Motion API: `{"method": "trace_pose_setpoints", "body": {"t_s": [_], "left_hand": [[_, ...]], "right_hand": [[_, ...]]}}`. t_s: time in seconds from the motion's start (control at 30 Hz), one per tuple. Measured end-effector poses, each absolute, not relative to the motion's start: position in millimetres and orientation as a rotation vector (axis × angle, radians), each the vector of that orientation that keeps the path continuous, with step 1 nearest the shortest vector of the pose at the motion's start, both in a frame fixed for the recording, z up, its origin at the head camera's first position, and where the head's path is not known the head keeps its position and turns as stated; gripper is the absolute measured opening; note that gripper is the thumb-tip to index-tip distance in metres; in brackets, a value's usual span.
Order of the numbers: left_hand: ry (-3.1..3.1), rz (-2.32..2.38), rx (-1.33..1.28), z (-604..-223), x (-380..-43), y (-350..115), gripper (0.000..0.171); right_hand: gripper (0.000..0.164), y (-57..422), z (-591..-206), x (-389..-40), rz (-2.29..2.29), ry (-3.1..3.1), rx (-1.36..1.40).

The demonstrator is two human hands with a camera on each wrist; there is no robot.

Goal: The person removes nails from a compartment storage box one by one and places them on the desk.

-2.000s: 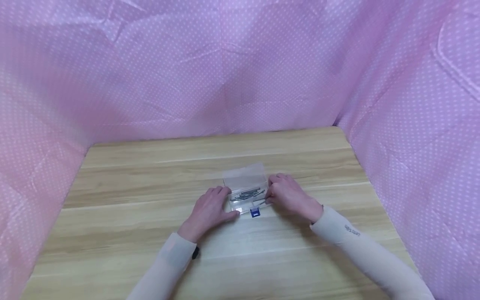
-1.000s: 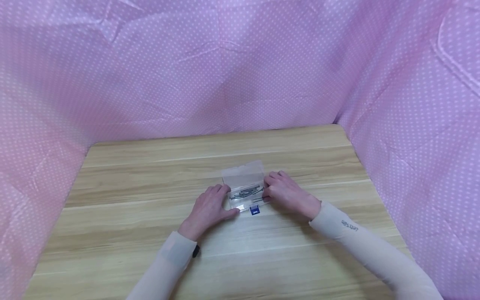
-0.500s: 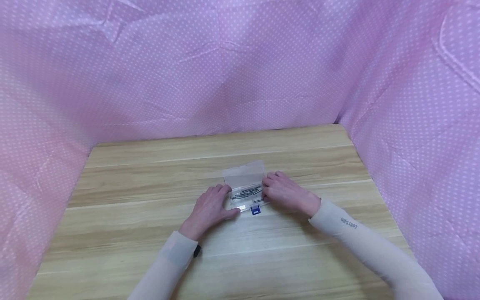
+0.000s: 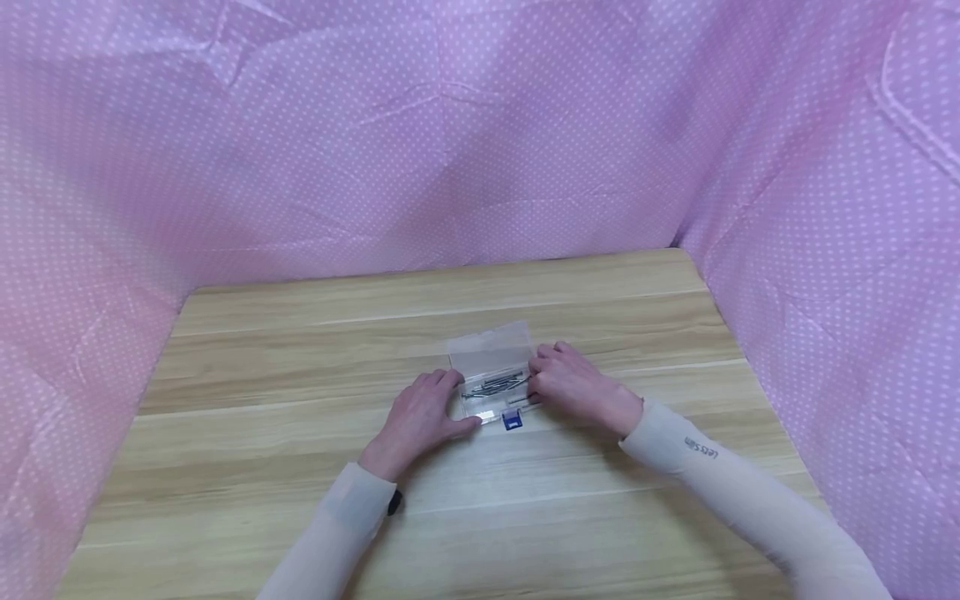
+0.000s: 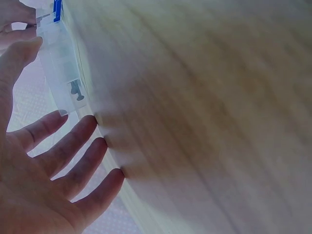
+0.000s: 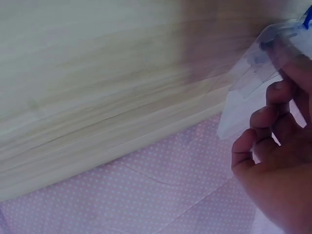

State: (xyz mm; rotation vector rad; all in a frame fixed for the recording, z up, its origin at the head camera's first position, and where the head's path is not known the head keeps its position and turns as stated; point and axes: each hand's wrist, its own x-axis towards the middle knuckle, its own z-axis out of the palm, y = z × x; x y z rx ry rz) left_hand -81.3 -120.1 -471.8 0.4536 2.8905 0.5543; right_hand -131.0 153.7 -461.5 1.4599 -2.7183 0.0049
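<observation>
A clear plastic box (image 4: pixel 487 408) lies on the table with its lid (image 4: pixel 489 350) folded back and a blue latch (image 4: pixel 512 419) at the front. Several long grey metal nails (image 4: pixel 495 384) lie in the rear part. My left hand (image 4: pixel 422 414) holds the left end, thumb at the front edge and index finger at the back corner. The left wrist view shows its other fingers spread, tips on the wood. At the right end, my right hand (image 4: pixel 570 383) pinches a nail (image 4: pixel 520 402) in the front compartment; its fingertips are partly hidden. In the right wrist view, a dark nail head (image 6: pixel 266 45) shows beside the fingertip.
The box stands on a wood-grain table (image 4: pixel 315 350). Pink dotted fabric (image 4: pixel 337 150) hangs behind the table and along both sides. A small black object (image 4: pixel 394 502) shows at the left sleeve's cuff.
My right hand has shifted slightly left and then a little back right at the front compartment, so more of the pinched nail shows than half a second ago. My left hand stays put.
</observation>
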Motion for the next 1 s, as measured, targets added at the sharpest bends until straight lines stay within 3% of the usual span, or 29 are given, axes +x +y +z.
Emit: {"method": "trace_pose_setpoints", "body": {"t_s": [0.67, 1.0], "left_hand": [[2.9, 0.564, 0.471, -473.6, -80.9, -119.2, 0.069], [2.92, 0.557, 0.47, -473.4, -80.5, -119.3, 0.07]], "right_hand": [[0.008, 156.8, -458.3, -128.0, -0.147, -2.633, 1.528], [0.007, 159.3, -455.2, -128.4, 0.063, -2.796, 1.443]]}}
